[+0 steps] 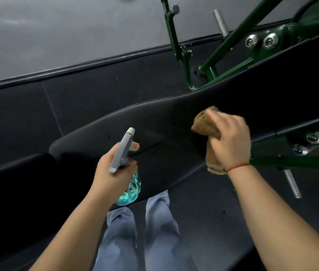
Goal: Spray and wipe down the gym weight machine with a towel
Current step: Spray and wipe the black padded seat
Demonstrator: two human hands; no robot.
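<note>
Left hand (113,171) curls round neck of teal spray bottle (130,189), grey trigger head (122,150) aimed at black padded bench (160,133). Right hand (230,139) grips bunched brown towel (206,124), apparently pressing it on pad, contact blurred. Green machine frame (230,45) rises behind pad. Grey trousers (141,231) below.

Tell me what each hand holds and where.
Left hand grips the clear teal spray bottle by its neck; right hand grips the bunched brown cloth towel around its middle.
</note>
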